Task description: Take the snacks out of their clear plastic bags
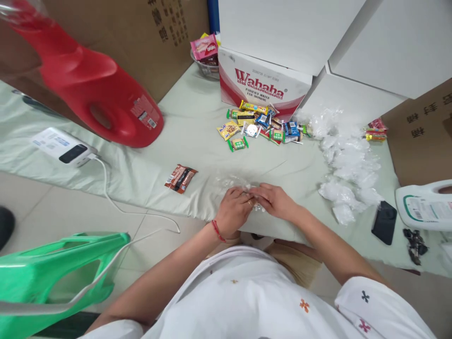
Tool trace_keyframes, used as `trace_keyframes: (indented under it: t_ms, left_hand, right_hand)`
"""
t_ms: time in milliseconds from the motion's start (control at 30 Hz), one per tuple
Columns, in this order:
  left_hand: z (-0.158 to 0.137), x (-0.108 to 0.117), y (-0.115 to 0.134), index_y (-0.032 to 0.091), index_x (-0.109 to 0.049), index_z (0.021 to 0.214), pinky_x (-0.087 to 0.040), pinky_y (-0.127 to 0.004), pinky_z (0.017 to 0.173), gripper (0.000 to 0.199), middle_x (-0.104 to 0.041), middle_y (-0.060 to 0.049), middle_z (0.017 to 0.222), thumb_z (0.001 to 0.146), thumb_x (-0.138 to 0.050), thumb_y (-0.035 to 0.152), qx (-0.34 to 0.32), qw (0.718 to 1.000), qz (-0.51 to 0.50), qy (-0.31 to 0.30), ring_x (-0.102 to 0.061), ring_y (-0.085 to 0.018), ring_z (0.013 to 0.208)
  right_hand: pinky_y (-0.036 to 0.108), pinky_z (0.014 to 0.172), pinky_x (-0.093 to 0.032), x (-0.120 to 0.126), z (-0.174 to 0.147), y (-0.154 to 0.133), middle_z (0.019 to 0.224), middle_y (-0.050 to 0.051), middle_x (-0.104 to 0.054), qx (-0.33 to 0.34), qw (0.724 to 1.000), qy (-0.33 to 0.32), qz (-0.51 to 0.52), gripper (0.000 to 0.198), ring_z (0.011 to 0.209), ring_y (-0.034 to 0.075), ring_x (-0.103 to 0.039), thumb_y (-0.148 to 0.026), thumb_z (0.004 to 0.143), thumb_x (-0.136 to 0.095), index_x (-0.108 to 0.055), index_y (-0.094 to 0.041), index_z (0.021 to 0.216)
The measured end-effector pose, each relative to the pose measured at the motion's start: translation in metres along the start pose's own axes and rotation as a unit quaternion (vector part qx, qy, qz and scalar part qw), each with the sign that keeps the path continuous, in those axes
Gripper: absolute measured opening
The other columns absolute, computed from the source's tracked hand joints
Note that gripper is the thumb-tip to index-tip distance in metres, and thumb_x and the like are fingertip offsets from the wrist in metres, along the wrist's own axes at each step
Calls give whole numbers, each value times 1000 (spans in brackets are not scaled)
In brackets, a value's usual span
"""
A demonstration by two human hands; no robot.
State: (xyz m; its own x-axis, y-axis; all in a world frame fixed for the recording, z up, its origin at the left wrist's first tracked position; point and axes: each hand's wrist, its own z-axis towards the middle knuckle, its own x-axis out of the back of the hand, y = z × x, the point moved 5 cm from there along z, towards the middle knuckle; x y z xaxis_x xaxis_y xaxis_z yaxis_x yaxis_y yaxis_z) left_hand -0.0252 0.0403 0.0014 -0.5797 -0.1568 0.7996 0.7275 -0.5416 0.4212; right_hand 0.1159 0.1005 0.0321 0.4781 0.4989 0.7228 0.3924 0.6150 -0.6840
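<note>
At the front edge of the cloth-covered table, my left hand (236, 207) and my right hand (273, 200) meet over a clear plastic bag (229, 181). The fingers of both are closed on its crinkled plastic, and the fingertips hide part of it. To the left of my hands lies a brown-and-orange snack packet (181, 178), flat and apart from them. Farther back, a heap of small wrapped snacks (261, 120) rests before a Wahaha carton (264, 87). On the right spreads a pile of crumpled clear plastic bags (348, 165).
A large red detergent bottle (116, 103) and a white device (61, 146) with a cable stand on the left. A green stool (63, 268) is below. To the right are a black phone (384, 222), keys (415, 246) and a white bottle (425, 205). A snack basket (208, 70) sits behind.
</note>
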Motion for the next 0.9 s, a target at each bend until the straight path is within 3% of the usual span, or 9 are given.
trace_keyframes:
  t_ms: [100,167,233,333,400,533,667,767,900]
  left_hand:
    - [-9,12,-3,29,-77,109,-48,-47,113,30,-80,-5,111,99,-50,17,-20,995,-86,41,-70,-20,116]
    - [-16,25,-10,27,-75,105,-49,-46,113,28,-80,-5,108,98,-50,16,16,986,-129,100,-71,-19,113]
    - [-26,39,-28,24,-72,104,-52,-44,108,22,-77,-7,108,99,-51,22,139,963,-133,190,-70,-21,112]
    - [-45,46,-60,20,-65,114,-53,-43,101,30,-72,-11,114,102,-51,43,385,873,-123,271,-67,-24,111]
    - [-50,38,-72,19,-61,124,-52,-43,100,45,-70,-13,117,102,-49,56,479,824,-161,254,-67,-25,110]
    - [-43,24,-74,17,-54,139,-52,-44,96,69,-73,-14,111,92,-60,67,532,787,-235,206,-70,-30,109]
    - [-23,19,-72,16,-68,119,-53,-37,75,65,-74,-7,84,72,-82,59,550,756,-316,162,-71,-26,82]
    - [1,24,-67,17,-73,93,-47,-30,65,40,-69,-1,73,67,-83,47,502,764,-368,171,-62,-18,67]
    - [32,24,-35,21,-75,82,-49,-32,71,14,-70,-1,76,78,-70,33,367,873,-296,123,-60,-18,72]
  right_hand:
    - [31,75,-52,-20,-19,0,100,9,-63,-7,999,32,-9,42,83,20,-61,-31,107,-48,-57,-22,147]
    - [33,78,-52,-29,-25,2,99,9,-60,-3,998,46,-44,45,88,22,-60,-32,106,-51,-56,-22,149]
    - [34,77,-51,-34,-28,4,93,8,-57,-2,995,64,-82,43,88,23,-56,-30,106,-50,-58,-22,148]
    - [34,75,-49,-40,-29,5,89,6,-54,-2,990,92,-104,42,84,22,-52,-25,106,-48,-60,-24,147]
    - [34,76,-49,-41,-29,4,89,6,-54,3,989,107,-103,43,84,22,-51,-22,105,-48,-60,-23,146]
    - [33,76,-48,-41,-27,4,91,6,-53,-13,989,113,-95,44,85,22,-51,-20,104,-50,-61,-21,146]
    - [34,77,-48,-42,-27,3,91,7,-54,-28,989,101,-102,44,86,23,-50,-18,102,-51,-62,-22,144]
    - [34,76,-48,-47,-24,2,91,8,-55,-32,987,103,-117,44,85,23,-51,-17,101,-49,-64,-23,142]
    - [35,77,-51,-55,-18,-2,94,9,-57,-67,984,130,-102,44,85,23,-53,-16,101,-46,-65,-24,140]
